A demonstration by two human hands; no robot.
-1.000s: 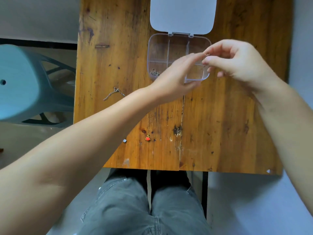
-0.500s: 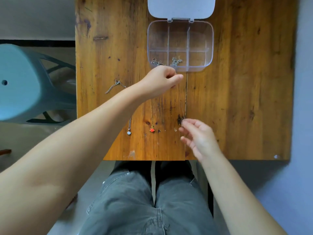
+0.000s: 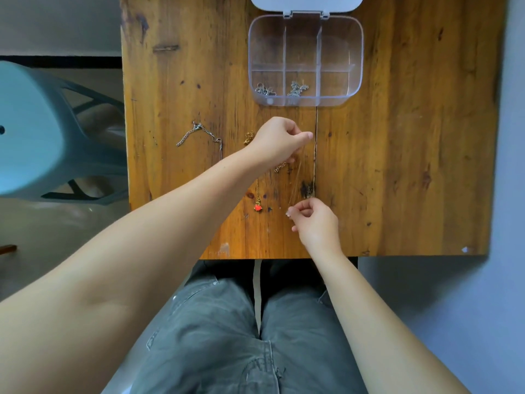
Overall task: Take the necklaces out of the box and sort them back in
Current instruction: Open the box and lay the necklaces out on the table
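A clear compartment box [image 3: 358, 55] stands open at the table's far middle, its white lid [image 3: 306, 2] flipped back. Two silver necklaces lie in its near compartments, one at left [image 3: 264, 90], one in the middle [image 3: 297, 89]. A thin gold necklace [image 3: 295, 180] is stretched between my hands: my left hand [image 3: 279, 142] pinches its far end, my right hand [image 3: 316, 223] pinches the pendant end near the front edge. A gold necklace with a red pendant [image 3: 258, 207] lies beside it, partly under my left arm. A silver necklace [image 3: 199, 135] lies further left.
The wooden table [image 3: 412, 137] has a dark seam down its middle. A light blue plastic chair [image 3: 42, 132] stands close to the left edge. My knees in grey trousers [image 3: 241, 336] sit under the near edge.
My right hand came down from the box to the near part of the table and closed on the necklace's lower end. My left hand drew back from the box, and the chain now runs between both hands.
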